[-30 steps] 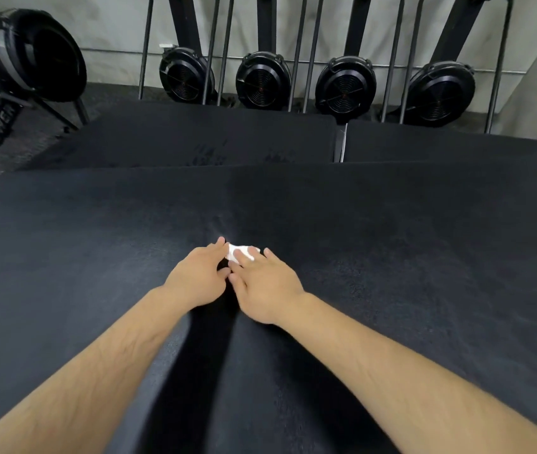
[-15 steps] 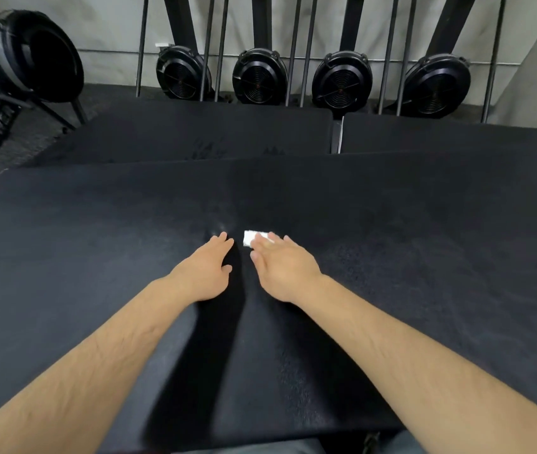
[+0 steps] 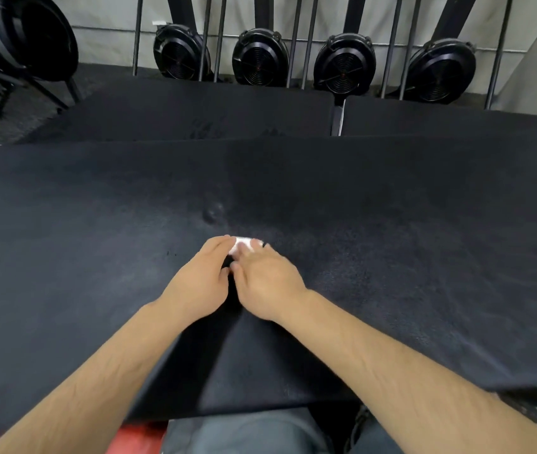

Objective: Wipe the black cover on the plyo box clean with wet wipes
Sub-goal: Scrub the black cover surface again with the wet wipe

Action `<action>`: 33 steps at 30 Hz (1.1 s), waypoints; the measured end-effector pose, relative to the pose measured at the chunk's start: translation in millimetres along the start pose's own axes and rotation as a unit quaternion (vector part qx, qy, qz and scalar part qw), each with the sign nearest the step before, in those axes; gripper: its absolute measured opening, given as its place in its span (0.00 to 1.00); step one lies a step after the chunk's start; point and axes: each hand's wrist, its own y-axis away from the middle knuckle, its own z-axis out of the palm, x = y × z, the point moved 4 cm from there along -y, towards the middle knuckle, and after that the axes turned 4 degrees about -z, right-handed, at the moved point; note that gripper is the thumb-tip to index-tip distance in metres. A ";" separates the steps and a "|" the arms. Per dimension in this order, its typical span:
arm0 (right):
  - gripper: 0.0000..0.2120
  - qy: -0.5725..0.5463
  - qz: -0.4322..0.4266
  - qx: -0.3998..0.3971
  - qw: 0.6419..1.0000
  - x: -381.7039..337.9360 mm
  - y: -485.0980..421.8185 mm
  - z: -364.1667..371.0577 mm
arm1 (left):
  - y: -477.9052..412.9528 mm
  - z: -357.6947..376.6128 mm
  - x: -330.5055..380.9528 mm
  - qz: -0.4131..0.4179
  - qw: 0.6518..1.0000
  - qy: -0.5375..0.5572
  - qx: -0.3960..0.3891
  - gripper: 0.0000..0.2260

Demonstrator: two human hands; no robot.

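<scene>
1. Grey wall at the back, with four round black fan housings [image 3: 344, 65] lined along its foot; a larger machine [image 3: 21, 34] stands at far left, with "AIR ROWER" lettering on a rail below it.
2. Two more black-topped boxes [image 3: 195, 109] sit beyond the near one, side by side with a narrow gap between them.
3. Nearest is the plyo box, its surface wrapped in the black cover [image 3: 408, 257] — it fills most of the view, with a small pucker [image 3: 213, 213] near its middle and a darker band running from there to the far edge.
4. A small folded white wet wipe [image 3: 243, 241] lies on the cover just on the near side of the pucker, roughly central.
5. The right hand [image 3: 268, 283] lies palm down, its fingers straight and flat over the wipe, pressing it to the cover.
6. The left hand [image 3: 196, 285] rests palm down just beside the right, thumbs nearly touching — its fingers are stretched forward, loosely together, with the tips at the wipe's left end; blur hides whether they touch it.
7. Below the near edge show a strip of red [image 3: 142, 435] and grey trousers [image 3: 254, 434].
</scene>
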 end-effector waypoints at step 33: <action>0.19 0.013 -0.079 -0.034 0.996 -20.5 78.2 -4.9 | 41.8 10.3 -3.8 0.006 0.999 0.038 0.024 0.19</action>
